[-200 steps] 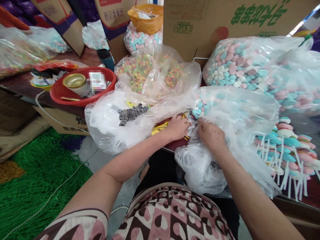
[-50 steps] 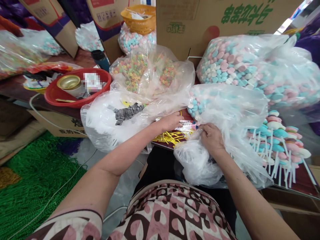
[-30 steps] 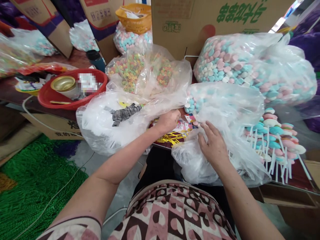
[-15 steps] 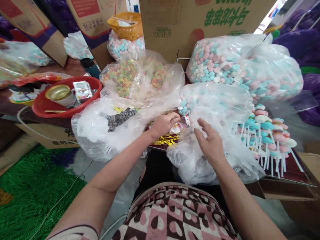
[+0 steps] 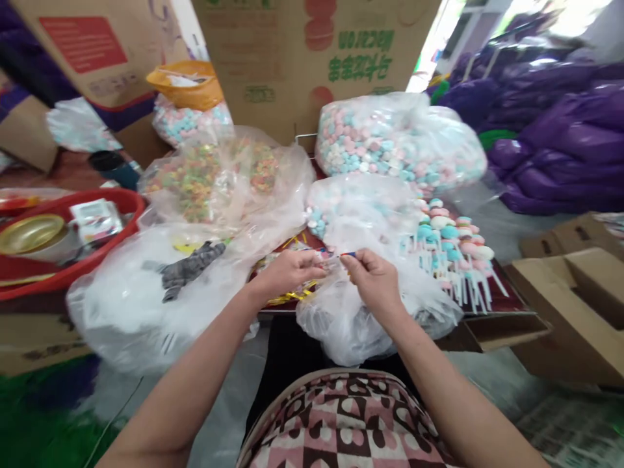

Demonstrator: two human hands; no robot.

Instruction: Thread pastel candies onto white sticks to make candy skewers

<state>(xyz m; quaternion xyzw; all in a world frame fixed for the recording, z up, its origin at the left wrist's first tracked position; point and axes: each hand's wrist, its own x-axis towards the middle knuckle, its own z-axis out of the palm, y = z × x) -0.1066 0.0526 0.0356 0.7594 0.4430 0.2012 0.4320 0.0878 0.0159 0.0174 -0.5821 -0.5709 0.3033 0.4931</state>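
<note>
My left hand (image 5: 291, 273) is closed on a small printed plastic bag (image 5: 331, 259), clear with bits of red and blue. Opposite it, my right hand (image 5: 374, 281) pinches a small blue part, which looks like that bag's edge, between thumb and forefinger. Blur hides the bag's contents. Gold twist ties (image 5: 292, 294) and more printed packaging lie under my left hand. Below my right hand is a crumpled clear plastic bag (image 5: 336, 325). Marshmallow skewers (image 5: 451, 250) on white sticks lie in a pile to the right.
Big bags of pastel marshmallows (image 5: 390, 143) and of colourful ring-shaped candy (image 5: 209, 169) stand behind. A white plastic bag with a grey knitted sleeve (image 5: 190, 268) lies left, by a red basin (image 5: 131, 214). Open cardboard boxes (image 5: 575, 286) stand right, purple bundles (image 5: 560, 149) beyond.
My right hand has gone from open fingers to a pinch at the small bag's edge, and my hands have come closer together. The view has turned to the right.
</note>
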